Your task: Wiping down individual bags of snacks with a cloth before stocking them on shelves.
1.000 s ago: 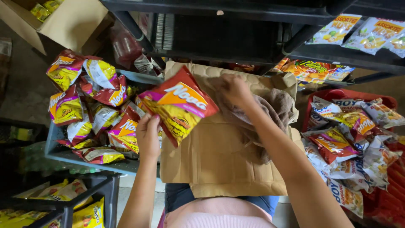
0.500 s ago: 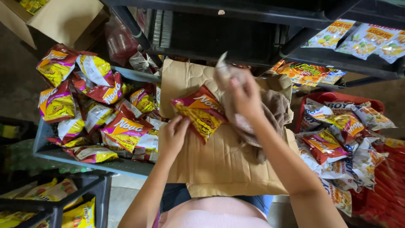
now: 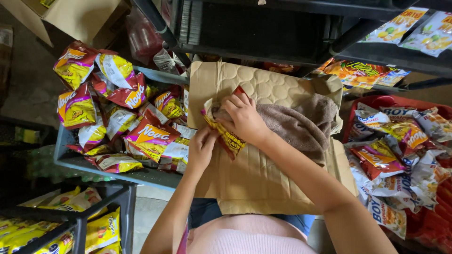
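The biggest thing in front of you is the sheet of cardboard [image 3: 263, 178] lying flat across your lap, its far edge up against the dark shelf [image 3: 263, 28]. To your left sits a grey crate [image 3: 70, 160] heaped with red and yellow snack bags [image 3: 146, 136], and to your right a red basket [image 3: 376, 101] full of mixed packets [image 3: 400, 155]; both flank the cardboard closely. A brown cloth [image 3: 301, 124] lies bunched on the far right part of the cardboard, running under your right forearm. At the near end of it, your right hand [image 3: 242, 117] presses the cloth down on a single snack bag [image 3: 230, 138], fingers curled over and closed on the fabric, so the bag sits on the cardboard toward its left side, mostly covered. Your left hand [image 3: 202, 150] pinches the bag's lower edge from below, fingers narrow and closed on the wrapper. The risk here is the bag itself: it looks puffed with air and thin-skinned, so I'd judge that hard rubbing or a heavy palm could crush what is inside or split a seam. The cardboard also appears to rest only on your legs, so leaning weight toward one side could tip it and slide the bag and cloth off into the crate.
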